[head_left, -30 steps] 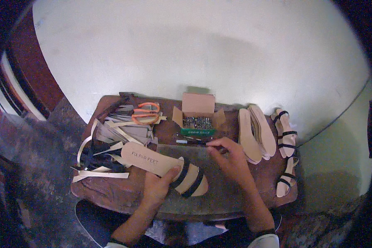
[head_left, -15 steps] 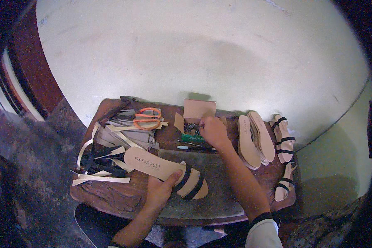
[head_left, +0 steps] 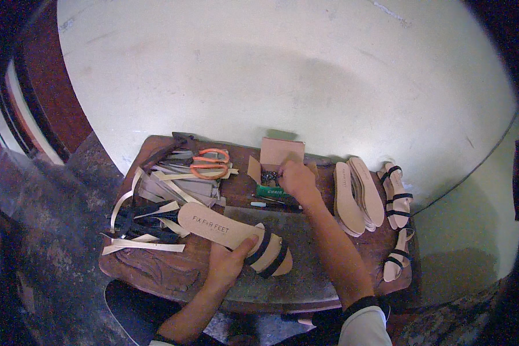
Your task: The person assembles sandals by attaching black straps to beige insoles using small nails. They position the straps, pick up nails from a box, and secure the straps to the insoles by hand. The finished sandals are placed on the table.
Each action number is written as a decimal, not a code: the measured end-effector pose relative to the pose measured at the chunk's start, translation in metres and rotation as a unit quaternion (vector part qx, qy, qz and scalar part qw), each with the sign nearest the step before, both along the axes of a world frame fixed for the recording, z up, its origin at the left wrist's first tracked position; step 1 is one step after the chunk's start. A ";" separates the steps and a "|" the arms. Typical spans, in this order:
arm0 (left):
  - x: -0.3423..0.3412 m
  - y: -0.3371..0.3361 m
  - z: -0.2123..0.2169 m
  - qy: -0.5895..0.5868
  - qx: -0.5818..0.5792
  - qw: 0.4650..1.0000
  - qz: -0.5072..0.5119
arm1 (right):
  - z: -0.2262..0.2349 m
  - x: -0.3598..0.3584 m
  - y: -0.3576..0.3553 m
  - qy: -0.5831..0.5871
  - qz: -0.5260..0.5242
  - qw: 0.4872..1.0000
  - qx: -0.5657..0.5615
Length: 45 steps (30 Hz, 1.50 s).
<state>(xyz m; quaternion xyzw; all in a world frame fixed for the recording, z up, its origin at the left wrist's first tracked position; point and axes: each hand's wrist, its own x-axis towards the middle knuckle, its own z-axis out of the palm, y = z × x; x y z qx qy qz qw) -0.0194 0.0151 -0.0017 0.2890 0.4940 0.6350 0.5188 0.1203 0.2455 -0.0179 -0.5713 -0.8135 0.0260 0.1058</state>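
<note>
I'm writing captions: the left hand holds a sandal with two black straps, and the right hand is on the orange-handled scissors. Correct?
Not quite: the head view shows the right hand at the open box of small metal pieces instead. The left hand does hold that sandal.

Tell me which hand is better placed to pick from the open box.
Probably the right hand: it is at the open box of small metal pieces, while the left hand holds the sandal.

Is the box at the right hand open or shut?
Open: the box has its back flap raised, and small metal pieces show inside, beside the right hand.
</note>
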 end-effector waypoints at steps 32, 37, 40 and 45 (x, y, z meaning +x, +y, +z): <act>-0.003 -0.001 -0.004 0.013 0.004 0.999 -0.029 | 0.024 0.031 0.005 0.384 0.070 0.903 -0.180; 0.001 0.000 -0.008 0.026 0.019 0.999 -0.014 | 0.016 0.042 0.016 0.346 0.090 0.918 -0.174; -0.001 -0.001 -0.005 0.014 0.023 0.999 -0.023 | 0.017 0.038 0.015 0.327 0.080 0.921 -0.196; -0.002 -0.002 -0.006 0.005 0.024 1.000 -0.017 | 0.024 0.033 0.006 0.270 0.045 0.939 -0.208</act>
